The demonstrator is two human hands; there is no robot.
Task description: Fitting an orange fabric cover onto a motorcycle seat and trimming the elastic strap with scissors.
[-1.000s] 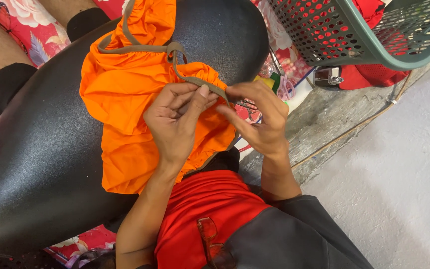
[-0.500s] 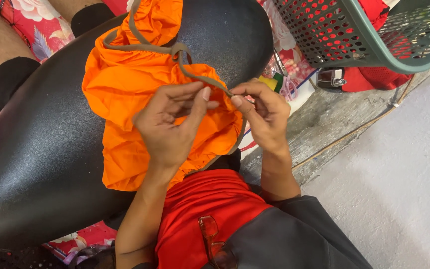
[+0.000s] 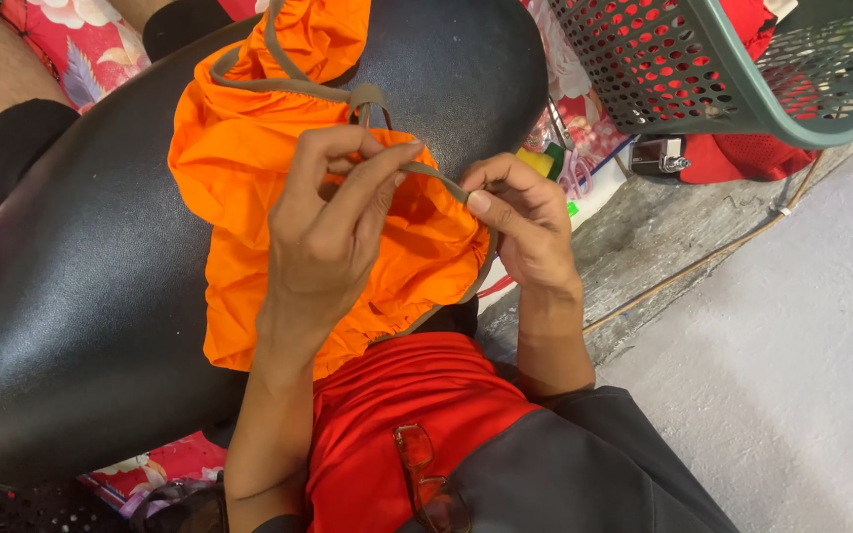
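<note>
An orange cloth cover [image 3: 239,188] with an olive-brown elastic trim band [image 3: 278,87] lies gathered over a big black padded seat [image 3: 81,316]. My left hand [image 3: 323,232] rests over the middle of the cloth and pinches the trim band at its fingertips. My right hand [image 3: 525,227] pinches the same band a little further right, at the cloth's edge. A short stretch of band runs taut between the two hands. The cloth under my left palm is hidden.
A green perforated plastic basket [image 3: 733,74] with red cloth in it stands at the upper right. Small tools and a yellow-green object [image 3: 545,163] lie beside the seat. Red floral fabric [image 3: 61,49] and another person's legs are at the upper left. Grey floor lies to the right.
My left hand has slid up along the trim band toward its knot, and the right hand moved slightly up with it. The camera view has shifted a little.
</note>
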